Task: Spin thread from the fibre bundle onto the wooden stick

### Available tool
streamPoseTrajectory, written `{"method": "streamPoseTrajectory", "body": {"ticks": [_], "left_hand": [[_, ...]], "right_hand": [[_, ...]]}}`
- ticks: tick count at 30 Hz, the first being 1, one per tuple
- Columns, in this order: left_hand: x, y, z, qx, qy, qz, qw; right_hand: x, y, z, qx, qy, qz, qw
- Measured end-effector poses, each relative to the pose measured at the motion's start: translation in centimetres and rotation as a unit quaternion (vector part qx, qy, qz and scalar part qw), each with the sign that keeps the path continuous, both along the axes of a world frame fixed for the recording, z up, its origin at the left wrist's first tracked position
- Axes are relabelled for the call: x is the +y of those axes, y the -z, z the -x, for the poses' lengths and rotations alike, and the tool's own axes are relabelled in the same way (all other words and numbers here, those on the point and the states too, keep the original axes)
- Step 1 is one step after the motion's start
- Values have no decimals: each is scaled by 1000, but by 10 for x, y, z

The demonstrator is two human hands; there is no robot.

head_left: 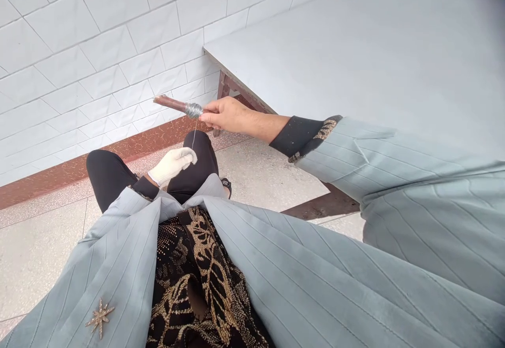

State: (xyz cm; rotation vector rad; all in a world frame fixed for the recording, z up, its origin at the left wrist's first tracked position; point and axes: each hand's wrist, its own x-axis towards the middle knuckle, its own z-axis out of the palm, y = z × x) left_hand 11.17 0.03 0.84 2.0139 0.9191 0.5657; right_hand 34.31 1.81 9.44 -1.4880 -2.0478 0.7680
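My bare right hand (223,115) is closed round one end of a reddish-brown wooden stick (169,102), which points out to the left over my knees. Silvery thin wire (194,110) is wound in a thick bundle round the stick, just beside my fingers. From the bundle a single strand (194,136) runs down, stretched straight, to my left hand (173,166). That hand wears a white glove and sits low over my lap, its fingers pinched together on the strand. The stick's far end looks rough and broken.
A large pale table (355,48) with reddish-brown legs stands to my right, its corner near the wall. The white tiled wall (110,37) is in front, with a red-brown skirting (79,165) above the speckled floor (43,253). My knees (108,171) are bent below my hands.
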Motion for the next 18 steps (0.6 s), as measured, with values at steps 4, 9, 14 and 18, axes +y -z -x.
{"method": "streamPoseTrajectory", "body": {"ticks": [4,9,14,18], "left_hand": [[-11,-16,-1,80,13,-96,992],[-8,-40,13,175,-70,-220,957],[8,-43,24,193,-105,-226,949],[19,-37,24,119,-89,-188,971]], "right_hand": [[10,4,-7,-158,28,-34,986],[9,10,-7,-280,-110,35,953],[10,19,-6,-279,-277,157,906],[2,17,0,-211,-358,234,879]]}}
